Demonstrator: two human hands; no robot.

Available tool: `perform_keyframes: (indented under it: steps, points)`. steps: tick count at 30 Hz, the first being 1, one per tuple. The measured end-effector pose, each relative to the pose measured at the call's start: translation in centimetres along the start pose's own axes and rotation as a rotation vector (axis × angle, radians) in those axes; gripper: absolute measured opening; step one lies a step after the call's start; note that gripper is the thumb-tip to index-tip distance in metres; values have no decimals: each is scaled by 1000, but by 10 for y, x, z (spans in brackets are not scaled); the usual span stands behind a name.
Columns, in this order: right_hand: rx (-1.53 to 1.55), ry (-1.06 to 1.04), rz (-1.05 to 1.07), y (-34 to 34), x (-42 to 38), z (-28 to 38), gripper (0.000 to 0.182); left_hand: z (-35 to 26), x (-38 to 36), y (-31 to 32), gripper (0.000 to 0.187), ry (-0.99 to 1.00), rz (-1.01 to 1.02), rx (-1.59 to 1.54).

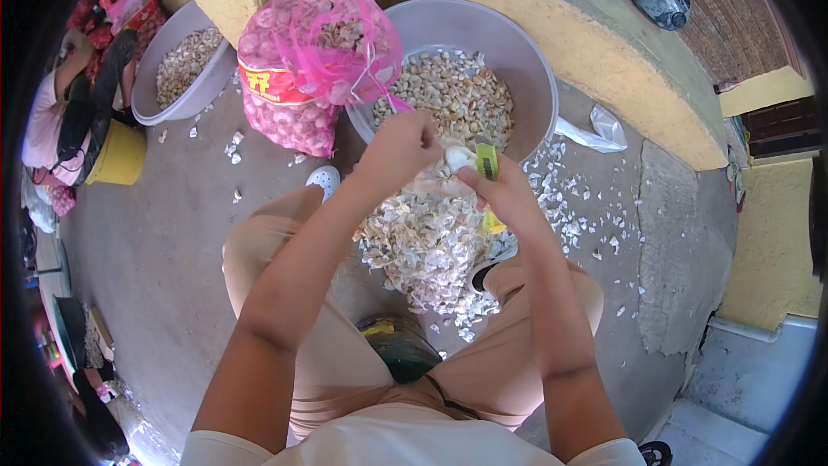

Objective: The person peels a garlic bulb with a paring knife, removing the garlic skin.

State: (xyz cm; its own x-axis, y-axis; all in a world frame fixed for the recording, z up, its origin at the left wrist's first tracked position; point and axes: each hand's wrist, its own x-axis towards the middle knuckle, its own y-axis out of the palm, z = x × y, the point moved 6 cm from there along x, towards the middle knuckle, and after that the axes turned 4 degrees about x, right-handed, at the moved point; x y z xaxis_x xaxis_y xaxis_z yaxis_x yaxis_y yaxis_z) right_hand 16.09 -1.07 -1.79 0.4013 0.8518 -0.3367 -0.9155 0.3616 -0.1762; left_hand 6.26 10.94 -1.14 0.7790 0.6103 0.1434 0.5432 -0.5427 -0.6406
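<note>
Both hands are raised in front of me, over a heap of garlic skins (427, 246). My left hand (405, 151) has its fingers curled at the side of a whitish garlic bulb (457, 158). On the bulb's other side, my right hand (504, 190) is closed round it, with a yellow-green handle or band (487, 161) at the fingers. What tool this belongs to is unclear. Just beyond the hands stands a large grey basin (530, 78) holding many garlic cloves (457, 95). A pink mesh sack of garlic (285, 121) stands at its left.
A second basin (148, 78) of cloves and a yellow bucket (119, 155) stand at the left, near another person (56, 121). A low yellow wall (604, 69) curves behind the large basin. Plastic film (604, 134) and scattered skins lie at the right.
</note>
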Motion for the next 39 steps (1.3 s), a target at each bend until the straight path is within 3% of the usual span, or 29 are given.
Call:
perform_keyframes:
  steps: [2, 5, 8, 11, 14, 17, 23, 29, 32, 39]
  points:
    - [147, -25, 36, 0, 0, -3, 36, 14, 4, -5, 15, -126, 66, -32]
    - [252, -15, 58, -3, -1, -1, 40, 20, 0, 3, 13, -81, 140, 139]
    - [326, -35, 29, -11, -3, 4, 39, 36, -7, 27, 15, -132, 499, 196]
    - [292, -13, 21, -18, -4, 4, 37, 32, -11, 32, 19, -78, 612, 215]
    - [242, 2, 0, -22, -3, 0, 36, 23, -6, 11, 16, -2, 415, 281]
    - [171, 14, -15, -23, -2, -3, 36, -4, 3, -17, 17, 25, -22, 1]
    - [-96, -16, -85, -18, -6, 9, 34, -21, -2, 4, 21, 9, 96, -210]
    - [-65, -47, -114, -19, -2, 4, 34, 3, 0, 15, 18, -170, 102, -372]
    - [-163, -153, -181, -19, -2, 6, 34, -2, -1, 12, 18, -162, 99, -206]
    - [-55, -114, -149, -18, 1, -2, 34, -6, 0, 10, 16, -44, 78, -161]
